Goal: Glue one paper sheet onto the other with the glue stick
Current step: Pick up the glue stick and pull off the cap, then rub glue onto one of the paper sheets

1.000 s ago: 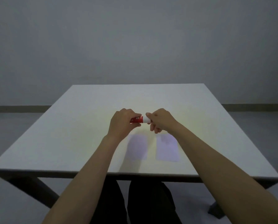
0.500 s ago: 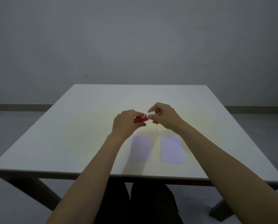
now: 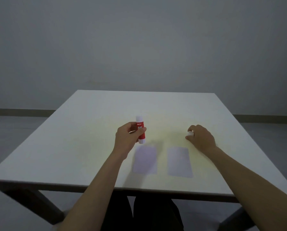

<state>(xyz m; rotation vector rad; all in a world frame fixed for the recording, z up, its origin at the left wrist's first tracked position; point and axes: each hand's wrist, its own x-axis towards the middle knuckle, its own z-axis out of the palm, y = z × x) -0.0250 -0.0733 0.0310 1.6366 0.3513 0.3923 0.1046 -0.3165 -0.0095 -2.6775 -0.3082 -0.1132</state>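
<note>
grey wall, white tabletop (image 3: 89, 130), 2 pale sheets lying side by side near its front edge, a little apart. left sheet (image 3: 145, 160), right sheet (image 3: 179, 162). the left hand (image 3: 128, 139) is closed around the glue stick (image 3: 140, 130), held roughly upright above the tabletop, just beyond the left sheet. the right hand (image 3: 201, 137) is curled, resting on the tabletop beyond the right sheet, pinching a small white cap (image 3: 190, 133). to do this step well, i'd set the cap down, turn the stick tip-down and pin 1 sheet flat while spreading.
</note>
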